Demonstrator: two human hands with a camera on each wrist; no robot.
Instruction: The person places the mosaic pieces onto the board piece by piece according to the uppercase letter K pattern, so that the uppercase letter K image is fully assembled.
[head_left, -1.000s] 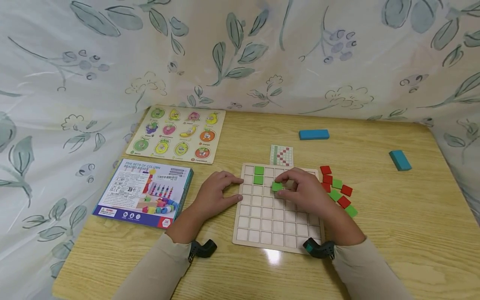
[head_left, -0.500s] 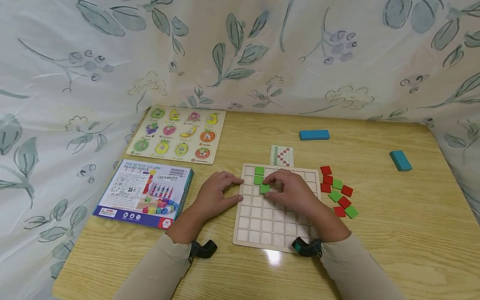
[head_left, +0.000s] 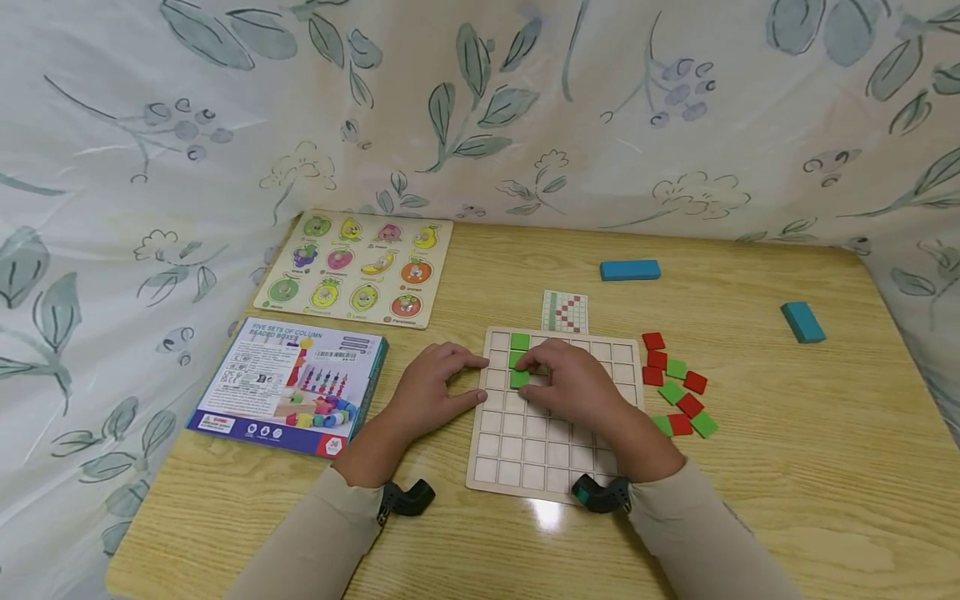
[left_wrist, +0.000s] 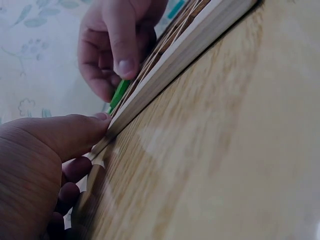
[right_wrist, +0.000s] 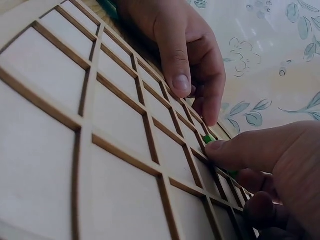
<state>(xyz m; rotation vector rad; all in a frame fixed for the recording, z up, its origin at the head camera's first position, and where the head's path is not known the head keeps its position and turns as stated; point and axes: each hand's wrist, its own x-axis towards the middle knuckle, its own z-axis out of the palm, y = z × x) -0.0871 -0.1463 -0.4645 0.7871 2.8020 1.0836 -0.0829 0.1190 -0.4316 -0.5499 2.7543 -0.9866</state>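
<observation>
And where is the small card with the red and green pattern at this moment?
In the head view, slightly right of centre: the pattern card lies at the far edge of the grid board, with the left blue block beyond it, to its right.

- box (head_left: 288, 387): printed title "FIVE SETS OF COLUMN BEADED BOXES" across the top;
- its red corner badge (head_left: 333, 445): the number "36";
- fruit board (head_left: 352, 268): tiny captions, probably "Orange" and "Persimmon"; the rest too small to read

Head view down onto board (head_left: 557, 454)
</observation>
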